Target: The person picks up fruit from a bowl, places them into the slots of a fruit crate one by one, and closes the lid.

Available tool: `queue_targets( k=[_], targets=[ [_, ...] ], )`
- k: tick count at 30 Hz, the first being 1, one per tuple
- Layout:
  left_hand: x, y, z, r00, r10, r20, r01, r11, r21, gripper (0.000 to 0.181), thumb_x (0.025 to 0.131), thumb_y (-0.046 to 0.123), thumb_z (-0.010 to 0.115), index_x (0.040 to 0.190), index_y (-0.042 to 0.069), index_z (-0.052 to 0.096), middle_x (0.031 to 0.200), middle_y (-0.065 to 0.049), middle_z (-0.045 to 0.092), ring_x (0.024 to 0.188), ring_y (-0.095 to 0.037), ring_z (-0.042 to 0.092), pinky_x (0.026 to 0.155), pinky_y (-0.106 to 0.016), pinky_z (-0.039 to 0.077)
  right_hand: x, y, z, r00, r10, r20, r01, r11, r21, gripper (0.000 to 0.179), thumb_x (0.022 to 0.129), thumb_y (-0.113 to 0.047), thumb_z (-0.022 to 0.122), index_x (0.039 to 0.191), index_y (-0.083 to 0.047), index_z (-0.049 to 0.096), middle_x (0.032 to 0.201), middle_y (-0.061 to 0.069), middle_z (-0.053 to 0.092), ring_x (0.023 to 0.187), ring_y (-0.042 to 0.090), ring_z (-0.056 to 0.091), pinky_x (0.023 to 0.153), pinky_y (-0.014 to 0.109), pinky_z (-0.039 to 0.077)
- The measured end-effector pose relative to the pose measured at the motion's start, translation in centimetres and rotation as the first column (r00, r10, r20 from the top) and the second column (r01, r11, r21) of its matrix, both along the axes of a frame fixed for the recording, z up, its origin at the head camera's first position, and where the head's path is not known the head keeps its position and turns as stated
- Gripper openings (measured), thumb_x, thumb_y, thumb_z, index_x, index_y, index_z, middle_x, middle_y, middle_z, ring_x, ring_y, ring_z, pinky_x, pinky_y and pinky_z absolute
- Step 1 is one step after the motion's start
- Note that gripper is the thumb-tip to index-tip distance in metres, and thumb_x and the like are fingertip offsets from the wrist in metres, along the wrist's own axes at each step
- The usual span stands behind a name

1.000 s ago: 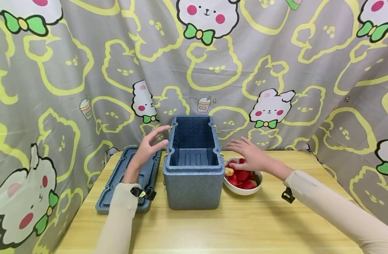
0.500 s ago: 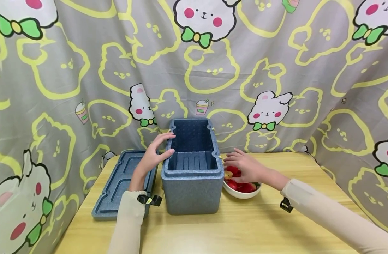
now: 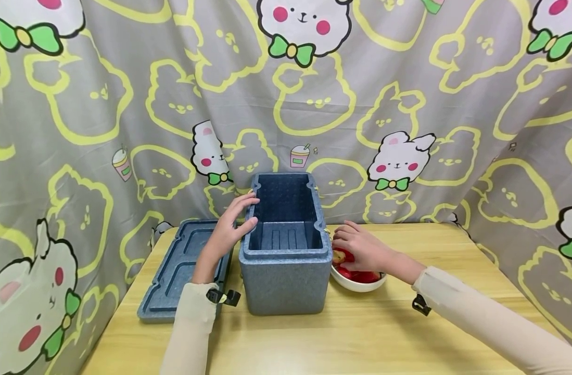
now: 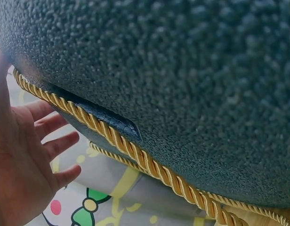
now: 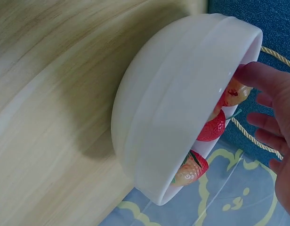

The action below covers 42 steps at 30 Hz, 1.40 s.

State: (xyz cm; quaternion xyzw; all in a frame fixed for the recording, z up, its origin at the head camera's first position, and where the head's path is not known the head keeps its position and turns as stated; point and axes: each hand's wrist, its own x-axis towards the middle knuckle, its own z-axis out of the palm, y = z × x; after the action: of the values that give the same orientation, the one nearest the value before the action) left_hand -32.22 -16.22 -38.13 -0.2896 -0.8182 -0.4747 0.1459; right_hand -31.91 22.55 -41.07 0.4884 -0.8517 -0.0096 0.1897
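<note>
A blue-grey foam box (image 3: 286, 284) stands uncovered, and its bare grooved floor shows. My left hand (image 3: 228, 226) is at the box's left rim, thumb and fingers spread apart. In the left wrist view the fingers (image 4: 60, 143) extend beside the box wall, near a gold twisted cord (image 4: 116, 139). To the right, a white bowl (image 3: 358, 284) holds red and yellowish strawberries (image 5: 211, 129). My right hand (image 3: 360, 247) reaches down over that bowl. Its thumb (image 5: 258, 75) dips inside the rim beside a yellowish strawberry (image 5: 237, 92); the other fingers are spaced from the thumb, with no clear grip.
The box's lid (image 3: 166, 291) lies flat on the wooden table (image 3: 286, 344), left of the box. Another gold cord (image 5: 255, 141) hangs on the box side facing the bowl. A patterned curtain (image 3: 314, 104) rises right behind the table.
The right hand has lowered from above the bowl to the strawberries, its fingers bending downward. The left hand has shifted slightly toward the box rim. Box, lid and bowl keep their places.
</note>
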Motion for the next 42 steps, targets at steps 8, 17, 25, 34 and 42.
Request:
queue_targets(
  k=[8, 17, 25, 34, 42],
  targets=[
    [0.0, -0.2, 0.2, 1.0, 0.011, 0.01, -0.011, 1.0, -0.003, 0.047, 0.102, 0.026, 0.059, 0.147, 0.016, 0.053, 0.164, -0.003, 0.036, 0.153, -0.026, 0.031, 0.121, -0.062, 0.024, -0.1, -0.4, 0.2, 1.0, -0.018, -0.019, 0.019, 0.999, 0.042, 0.052, 0.071, -0.036, 0.092, 0.112, -0.009, 0.075, 0.108, 0.008, 0.07, 0.111, 0.029, 0.059, 0.112, 0.058, 0.04],
    [-0.1, -0.3, 0.5, 1.0, 0.019, 0.012, -0.019, 1.0, -0.009, 0.048, 0.102, 0.028, 0.058, 0.148, 0.015, 0.052, 0.164, -0.002, 0.035, 0.153, -0.026, 0.031, 0.121, -0.062, 0.024, -0.6, -0.6, 0.1, 0.999, -0.022, -0.041, 0.024, 0.999, 0.045, 0.05, 0.07, -0.036, 0.092, 0.109, -0.009, 0.076, 0.105, 0.008, 0.07, 0.106, 0.028, 0.06, 0.11, 0.057, 0.042],
    [0.0, -0.2, 0.2, 1.0, 0.001, 0.007, -0.001, 1.0, -0.006, 0.047, 0.102, 0.025, 0.058, 0.147, 0.014, 0.052, 0.164, -0.004, 0.035, 0.153, -0.027, 0.03, 0.121, -0.062, 0.024, -1.0, -0.4, -0.9, 0.997, -0.007, -0.071, 0.01, 0.999, 0.039, 0.047, 0.07, -0.035, 0.092, 0.106, -0.009, 0.076, 0.1, 0.006, 0.07, 0.102, 0.027, 0.06, 0.105, 0.053, 0.045],
    [0.4, -0.2, -0.1, 1.0, 0.009, 0.019, -0.009, 1.0, 0.006, 0.046, 0.101, 0.023, 0.059, 0.147, 0.015, 0.053, 0.165, -0.004, 0.034, 0.154, -0.027, 0.029, 0.122, -0.062, 0.023, -0.5, -0.2, -1.5, 0.998, -0.002, -0.069, 0.002, 1.0, 0.005, 0.04, 0.075, -0.033, 0.089, 0.106, -0.011, 0.076, 0.099, 0.004, 0.072, 0.1, 0.024, 0.062, 0.1, 0.048, 0.048],
    [0.2, 0.1, -0.3, 1.0, 0.012, -0.004, -0.012, 1.0, -0.001, 0.046, 0.102, 0.023, 0.058, 0.147, 0.013, 0.053, 0.164, -0.004, 0.035, 0.154, -0.026, 0.029, 0.122, -0.062, 0.023, -0.2, 0.3, -1.0, 0.988, 0.044, -0.146, -0.053, 0.997, -0.057, 0.036, 0.074, -0.036, 0.086, 0.098, -0.012, 0.073, 0.093, 0.003, 0.067, 0.094, 0.024, 0.059, 0.094, 0.045, 0.047]
  ],
)
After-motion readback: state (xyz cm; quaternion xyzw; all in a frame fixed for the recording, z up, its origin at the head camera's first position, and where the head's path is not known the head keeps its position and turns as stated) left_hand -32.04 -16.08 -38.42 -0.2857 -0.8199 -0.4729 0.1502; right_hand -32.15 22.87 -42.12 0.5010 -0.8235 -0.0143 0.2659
